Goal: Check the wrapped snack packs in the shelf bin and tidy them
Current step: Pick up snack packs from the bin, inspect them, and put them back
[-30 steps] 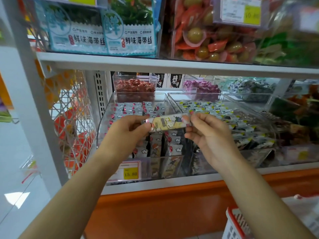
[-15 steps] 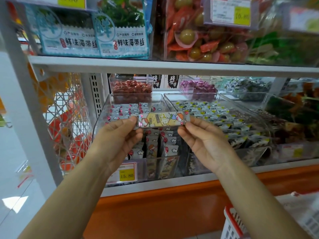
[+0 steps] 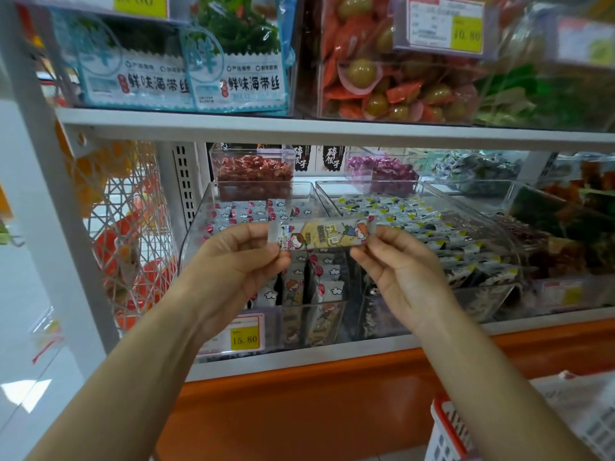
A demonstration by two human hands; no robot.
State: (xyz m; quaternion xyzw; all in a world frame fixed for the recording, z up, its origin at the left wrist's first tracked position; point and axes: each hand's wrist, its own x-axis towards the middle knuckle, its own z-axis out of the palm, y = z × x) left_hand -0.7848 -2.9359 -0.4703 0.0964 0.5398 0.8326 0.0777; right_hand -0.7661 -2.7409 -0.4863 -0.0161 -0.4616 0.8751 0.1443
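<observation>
The white shelf (image 3: 332, 356) carries clear bins side by side. The left shelf bin (image 3: 194, 227) holds rows of wrapped snack packs (image 3: 327, 284), some standing on end at its near side. Above these, the left hand (image 3: 233, 261) and the right hand (image 3: 402, 271) each pinch one end of a single snack pack (image 3: 324, 234), held level between them. A yellow price tag (image 3: 244, 339) sits on the bin's near wall.
</observation>
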